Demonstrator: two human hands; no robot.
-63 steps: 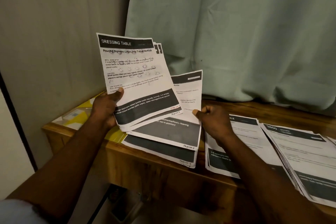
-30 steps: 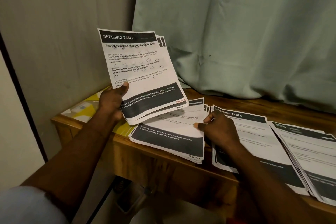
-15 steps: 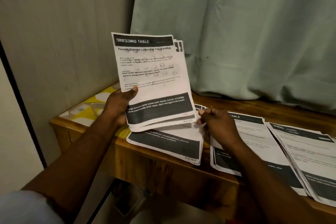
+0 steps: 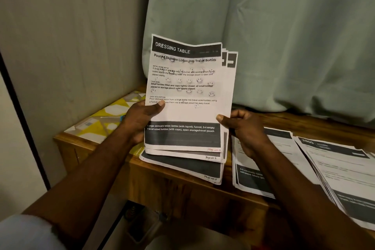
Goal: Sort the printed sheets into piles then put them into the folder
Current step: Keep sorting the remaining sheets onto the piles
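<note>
The person holds a small bundle of printed sheets (image 4: pixel 188 111) upright in front of the curtain (image 4: pixel 284 36), over the left part of the tabletop (image 4: pixel 308 123). The left hand (image 4: pixel 142 122) grips the bundle's left edge, with the thumb pressed on the front page and the fingers curled behind it. The right hand (image 4: pixel 243 130) grips the right edge the same way: its thumb lies on the front and its fingers are curled round the back. The front page is headed "DRESSING TABLE" and has a dark band across its lower part. The sheets are slightly fanned, so the corners of others show behind it at the upper right.

Below the bundle, a pile of sheets (image 4: pixel 182 167) lies flat at the front edge of the tabletop. Whether the bundle's lower edge touches this pile cannot be told. Just beside it, towards the right, lies a second pile (image 4: pixel 253 180), partly hidden by the right wrist. A third pile (image 4: pixel 341 168) lies at the right edge of the view, overlapping the second.

A flat yellow patterned item (image 4: pixel 105 115) lies on the back left corner of the tabletop, against the wall (image 4: pixel 71 36). Whether it is the folder cannot be told.
</note>
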